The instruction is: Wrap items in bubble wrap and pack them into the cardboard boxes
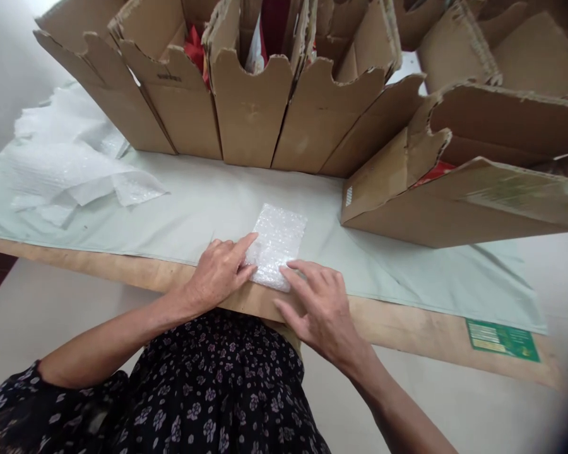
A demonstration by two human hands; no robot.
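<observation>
Bubble-wrap packet (278,239) lay lower centre of frame, at tabletop (407,331) edge. We rested left hand (220,272) and right hand (319,302) open-fingered on its near corners, gripping nothing, likely pinning it flat.

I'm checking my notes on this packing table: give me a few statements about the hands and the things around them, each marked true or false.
The left hand and the right hand both touch the bubble-wrap packet. True.
Cardboard boxes stand in a row behind the packet. True.
The packet lies inside one of the boxes. False: it lies on the pale green cloth, near its front edge.
The green label is left of the hands. False: it is to their right, on the bare wood of the table.
</observation>
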